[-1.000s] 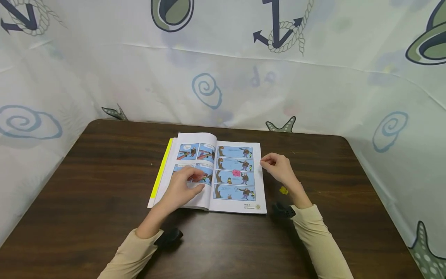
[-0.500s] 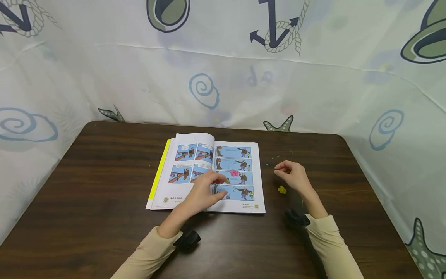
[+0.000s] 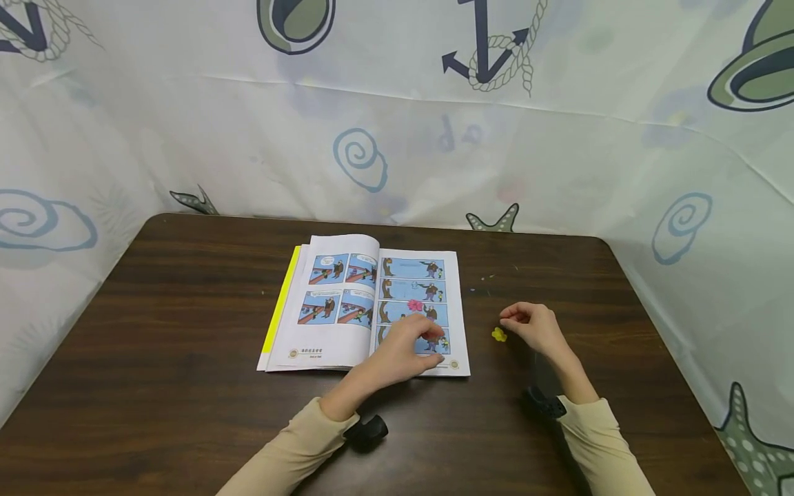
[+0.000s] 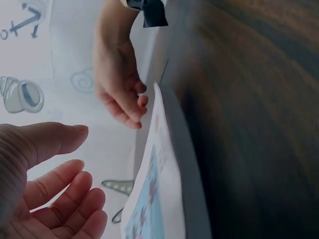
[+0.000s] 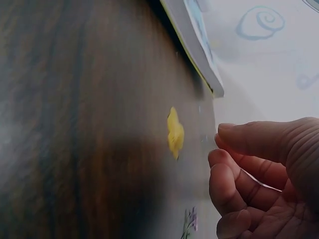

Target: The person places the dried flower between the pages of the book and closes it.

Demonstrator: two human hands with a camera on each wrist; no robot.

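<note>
An open comic book (image 3: 335, 348) lies on the table, with a small pink flower (image 3: 415, 305) on its right page. My left hand (image 3: 403, 350) hovers over the lower part of that page, thumb and fingers apart and nothing between them, as the left wrist view also shows. My right hand (image 3: 538, 327) is to the right of the book, close beside a small yellow flower (image 3: 499, 334) on the table. Its fingers (image 5: 227, 191) are loosely bent, the thumb near the index fingertip, and no object shows in them. A purple sprig (image 5: 190, 222) lies past the yellow flower in the right wrist view.
The brown wooden table (image 3: 155, 358) carries small specks (image 3: 486, 277) to the right of the book. A white printed curtain (image 3: 248, 138) hangs behind and at the sides. Each wrist bears a black device (image 3: 366, 434).
My left hand has moved right from the left page to over the right page. The right hand has left the book's right edge and moved right and nearer, towards the yellow flower.
</note>
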